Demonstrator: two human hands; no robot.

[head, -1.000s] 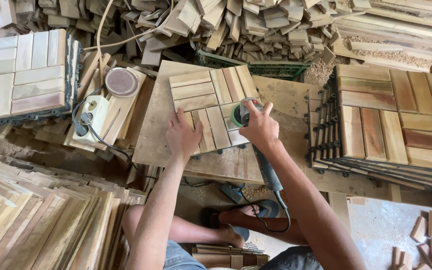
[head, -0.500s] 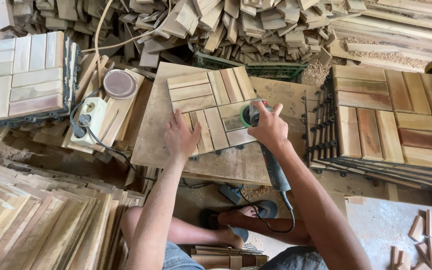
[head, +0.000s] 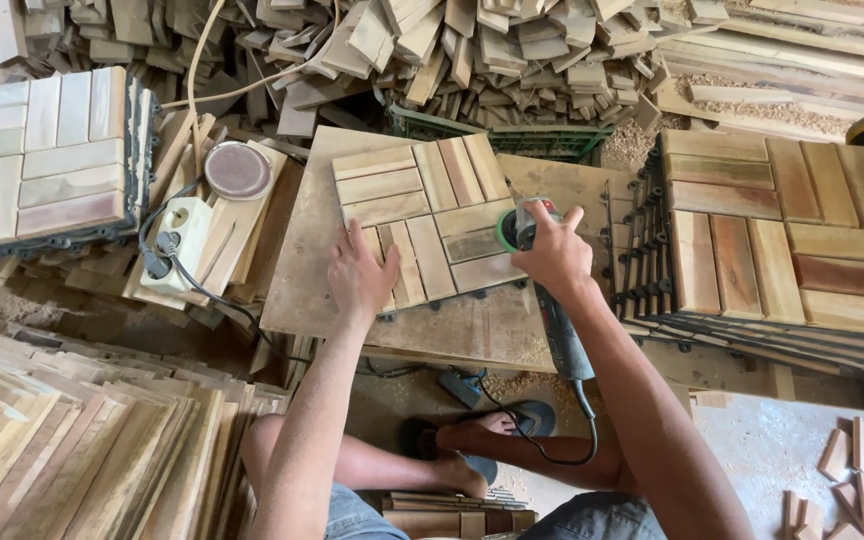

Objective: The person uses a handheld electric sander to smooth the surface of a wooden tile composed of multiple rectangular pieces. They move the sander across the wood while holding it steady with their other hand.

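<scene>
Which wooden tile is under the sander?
The single tile on the middle board, under both hands; the left stack and right stack lie untouched.

Left hand (head: 360, 275) flat, fingers spread; right hand (head: 552, 255) seemingly curled tight.

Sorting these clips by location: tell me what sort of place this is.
Most likely a small woodworking shop making slatted wooden tiles. The right hand runs a power sander over a tile that the left hand steadies, with stacked finished tiles and a heap of offcuts around.
</scene>
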